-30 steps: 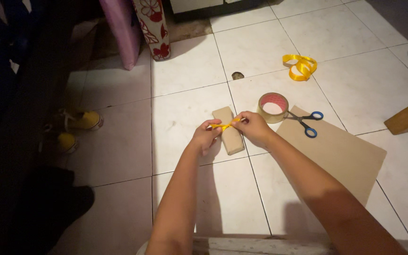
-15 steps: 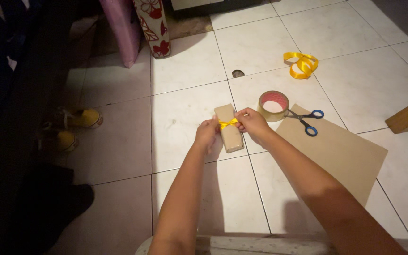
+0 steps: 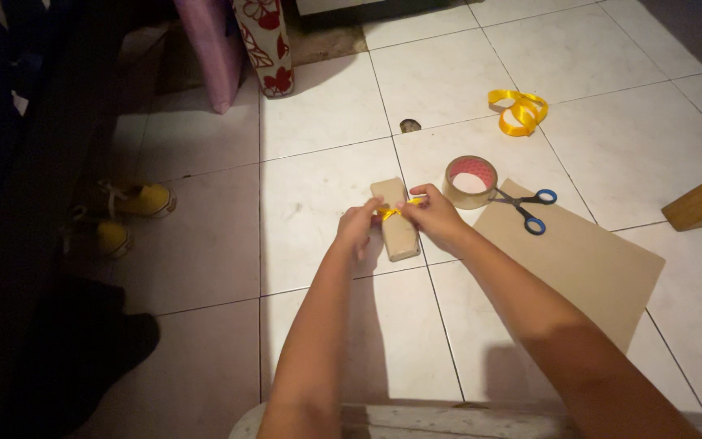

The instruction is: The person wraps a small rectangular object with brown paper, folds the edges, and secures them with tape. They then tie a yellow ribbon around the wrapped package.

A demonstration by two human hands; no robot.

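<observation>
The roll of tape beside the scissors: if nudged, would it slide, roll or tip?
The tape roll lies flat on the tiled floor, so it would probably slide, not roll. Being low and wide, it seems unlikely to tip. It touches the scissors, so a push might shift them too.

This is a room in a home, dimly lit, with the work laid out on a floor of large white glazed tiles. A pair of small yellow lace-up shoes sits by the dark left edge, and a red-and-white flowered fabric bag stands beside a hanging pink cloth at the far side.
</observation>
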